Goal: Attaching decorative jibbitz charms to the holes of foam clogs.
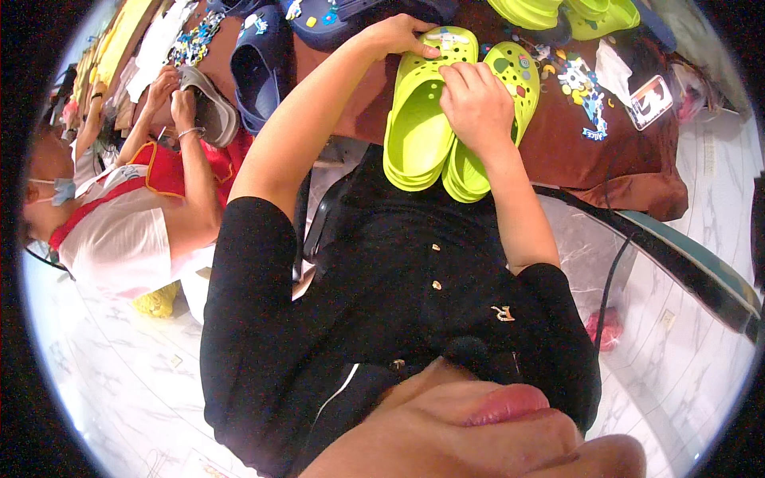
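A pair of lime-green clogs (418, 131) lies side by side at the table's near edge, toes away from me. Colourful charms sit in the holes of their uppers. My left hand (401, 37) grips the toe of the left clog, its thumb over the top near a pale charm. My right hand (480, 103) is closed at that clog's inner upper edge, fingers bent, and covers part of the right clog (518, 80). Its thumb is hidden, and any small piece under its fingertips does not show.
Navy clogs (259, 76) stand to the left, more lime clogs (594, 16) at the far right. Loose charms (586, 88), a white card (649, 102) and crumpled white paper (612, 72) lie on the brown cloth (637, 163). A co-worker (131, 215) at left handles a grey clog (209, 107).
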A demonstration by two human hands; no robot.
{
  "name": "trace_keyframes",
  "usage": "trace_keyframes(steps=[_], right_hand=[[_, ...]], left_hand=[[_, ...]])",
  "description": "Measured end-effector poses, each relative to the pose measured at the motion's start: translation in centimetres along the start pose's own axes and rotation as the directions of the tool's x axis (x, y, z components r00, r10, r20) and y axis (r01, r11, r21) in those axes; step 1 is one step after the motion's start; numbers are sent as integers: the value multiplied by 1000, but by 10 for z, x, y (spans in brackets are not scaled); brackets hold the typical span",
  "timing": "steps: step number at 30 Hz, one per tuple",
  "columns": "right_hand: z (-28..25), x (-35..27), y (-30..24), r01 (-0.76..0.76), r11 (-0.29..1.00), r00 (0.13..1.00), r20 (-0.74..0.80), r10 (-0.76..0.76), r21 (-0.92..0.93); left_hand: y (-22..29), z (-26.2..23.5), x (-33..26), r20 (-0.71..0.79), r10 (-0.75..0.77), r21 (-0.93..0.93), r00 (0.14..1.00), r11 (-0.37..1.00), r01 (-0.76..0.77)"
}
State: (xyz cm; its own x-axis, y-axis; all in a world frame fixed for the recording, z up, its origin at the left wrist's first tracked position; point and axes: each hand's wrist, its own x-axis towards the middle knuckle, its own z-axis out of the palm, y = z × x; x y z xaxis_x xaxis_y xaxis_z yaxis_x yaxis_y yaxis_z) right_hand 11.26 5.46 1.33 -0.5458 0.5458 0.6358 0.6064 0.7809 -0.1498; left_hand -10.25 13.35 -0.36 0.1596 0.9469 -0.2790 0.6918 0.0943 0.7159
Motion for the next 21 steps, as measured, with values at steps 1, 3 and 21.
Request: trace_keyframes(steps=[1,3,21], right_hand=[[-1,0,0,-3,1000,1000,8,3,0],[-3,2,-1,-3,1000,1000,11,3,8],[3,6,-3,-2,1000,999,32,3,-23]], left_hand=[[5,-1,1,2,1,-1,1000,1000,-1],[10,-1,2,34,33,104,999,994,-36],[5,33,3,-342,92,283,935,959,10]])
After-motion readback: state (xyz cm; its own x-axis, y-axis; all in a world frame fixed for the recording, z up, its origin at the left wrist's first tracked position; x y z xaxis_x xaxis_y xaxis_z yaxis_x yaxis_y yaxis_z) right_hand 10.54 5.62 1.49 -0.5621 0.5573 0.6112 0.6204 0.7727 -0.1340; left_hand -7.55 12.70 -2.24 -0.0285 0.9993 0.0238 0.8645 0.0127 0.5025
